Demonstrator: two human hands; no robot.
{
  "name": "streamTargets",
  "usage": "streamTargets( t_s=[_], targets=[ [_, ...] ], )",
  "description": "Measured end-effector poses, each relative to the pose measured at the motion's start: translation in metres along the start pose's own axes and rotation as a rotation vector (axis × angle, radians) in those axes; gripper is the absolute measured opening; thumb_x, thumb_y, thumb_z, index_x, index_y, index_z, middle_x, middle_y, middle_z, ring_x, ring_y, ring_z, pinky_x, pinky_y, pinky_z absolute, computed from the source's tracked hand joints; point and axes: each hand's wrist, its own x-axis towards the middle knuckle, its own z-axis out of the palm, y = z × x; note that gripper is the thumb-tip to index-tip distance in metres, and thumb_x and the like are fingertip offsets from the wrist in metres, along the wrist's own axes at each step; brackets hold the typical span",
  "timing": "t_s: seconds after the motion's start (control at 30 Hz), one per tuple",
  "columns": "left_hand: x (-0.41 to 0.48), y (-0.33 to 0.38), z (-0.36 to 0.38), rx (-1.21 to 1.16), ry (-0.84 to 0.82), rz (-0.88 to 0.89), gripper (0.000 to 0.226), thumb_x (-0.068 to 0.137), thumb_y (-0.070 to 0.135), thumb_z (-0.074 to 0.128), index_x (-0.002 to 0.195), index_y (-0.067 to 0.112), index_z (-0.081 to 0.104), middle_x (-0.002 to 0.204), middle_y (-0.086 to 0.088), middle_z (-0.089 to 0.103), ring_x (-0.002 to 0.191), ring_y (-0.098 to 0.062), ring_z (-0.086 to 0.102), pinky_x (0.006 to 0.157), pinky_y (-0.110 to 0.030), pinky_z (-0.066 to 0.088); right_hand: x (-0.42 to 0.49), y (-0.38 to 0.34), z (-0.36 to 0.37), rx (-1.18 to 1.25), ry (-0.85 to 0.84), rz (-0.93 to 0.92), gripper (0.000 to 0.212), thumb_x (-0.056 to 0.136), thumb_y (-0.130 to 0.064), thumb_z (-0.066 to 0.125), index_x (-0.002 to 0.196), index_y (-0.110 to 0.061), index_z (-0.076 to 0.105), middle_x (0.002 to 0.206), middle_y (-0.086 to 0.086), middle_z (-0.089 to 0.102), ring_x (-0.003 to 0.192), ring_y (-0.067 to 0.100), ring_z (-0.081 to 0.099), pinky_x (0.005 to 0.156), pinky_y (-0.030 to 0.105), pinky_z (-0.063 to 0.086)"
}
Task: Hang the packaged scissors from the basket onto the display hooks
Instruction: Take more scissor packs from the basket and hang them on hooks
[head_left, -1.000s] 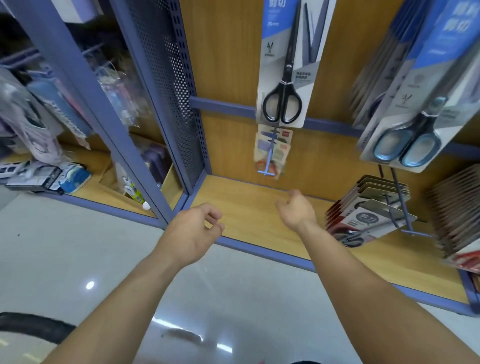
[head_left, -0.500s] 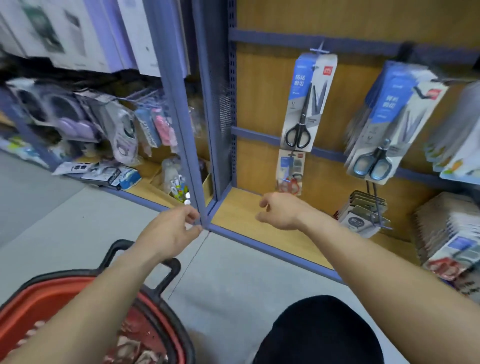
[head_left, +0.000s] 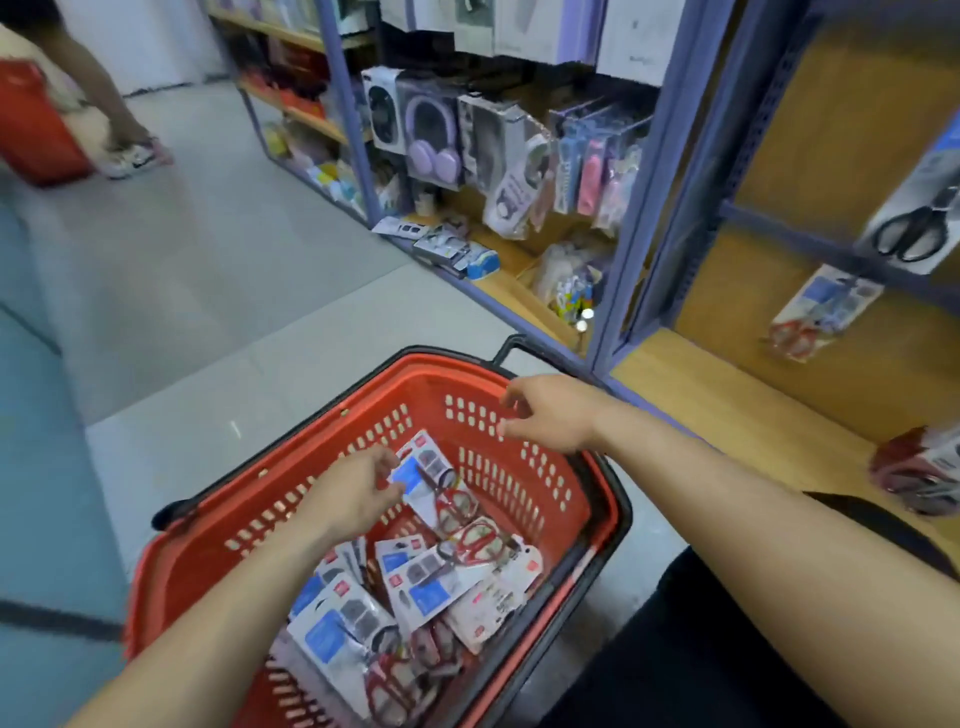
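The basket (head_left: 519, 499) is open on top, so a grip can drop straight in; its slotted walls close every side. Packs (head_left: 415, 587) heap over the near half, leaving room along the far wall. The left grip (head_left: 353, 493) fills the middle, pinching a pack (head_left: 426, 467); the right grip (head_left: 550, 415) hangs over the far rim. A post (head_left: 654, 218) stands just beyond the handle (head_left: 511, 345). Right of it the shelf (head_left: 727, 405) is bare up to a pile (head_left: 924, 473).
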Motion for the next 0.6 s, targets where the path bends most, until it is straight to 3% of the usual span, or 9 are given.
streamTargets(
  t_s=[0.1,0.17,0.27,0.37,0.5,0.6],
  targets=[
    [-0.003,-0.043,0.031,-0.110,-0.041,-0.146,0.041,0.095,0.035,0.069,0.131,0.018,0.059,0.129,0.000,0.068,0.115,-0.020,0.064,0.099,-0.031,0.048,0.024,-0.018,0.042,0.016,-0.081,-0.015,0.049,0.098,-0.046,0.063,0.135,-0.014,0.059,0.130,0.008,0.065,0.118,0.028,0.061,0.086,0.029,0.043],
    [0.003,-0.059,0.051,-0.200,-0.042,-0.228,0.047,0.096,0.039,0.068,0.137,0.020,0.055,0.133,0.003,0.066,0.118,-0.020,0.063,0.101,-0.034,0.048,0.040,-0.024,0.068,0.027,-0.129,0.012,0.048,0.097,-0.041,0.064,0.134,-0.012,0.059,0.129,0.009,0.066,0.118,0.029,0.061,0.090,0.032,0.046],
    [0.021,-0.062,0.078,-0.407,-0.034,-0.339,0.057,0.097,0.037,0.068,0.145,0.015,0.047,0.142,-0.002,0.060,0.127,-0.024,0.059,0.098,-0.030,0.043,0.063,-0.024,0.098,0.016,-0.200,0.057,0.042,0.096,-0.039,0.064,0.128,-0.012,0.061,0.123,0.009,0.067,0.108,0.028,0.062,0.087,0.034,0.048],
    [0.049,-0.057,0.107,-0.614,-0.032,-0.447,0.063,0.095,0.035,0.072,0.145,0.008,0.045,0.134,-0.006,0.062,0.119,-0.026,0.060,0.099,-0.036,0.048,0.080,-0.012,0.121,0.028,-0.244,0.097,0.031,0.097,-0.040,0.063,0.113,-0.014,0.063,0.111,0.006,0.068,0.094,0.023,0.059,0.078,0.032,0.044],
    [0.081,-0.050,0.143,-0.781,-0.029,-0.541,0.034,0.096,0.034,0.071,0.123,0.018,0.058,0.124,-0.001,0.068,0.112,-0.023,0.064,0.103,-0.044,0.050,0.089,0.009,0.136,0.069,-0.296,0.144,0.029,0.097,-0.038,0.063,0.114,-0.015,0.063,0.105,0.003,0.068,0.091,0.022,0.065,0.080,0.038,0.055],
    [0.095,-0.041,0.159,-0.847,0.076,-0.543,0.022,0.099,0.027,0.066,0.121,0.022,0.063,0.119,0.002,0.072,0.106,-0.020,0.066,0.098,-0.042,0.053,0.095,0.021,0.137,0.124,-0.297,0.167,0.033,0.097,-0.040,0.064,0.120,-0.017,0.062,0.109,0.002,0.067,0.093,0.021,0.065,0.083,0.037,0.055]
  ],
)
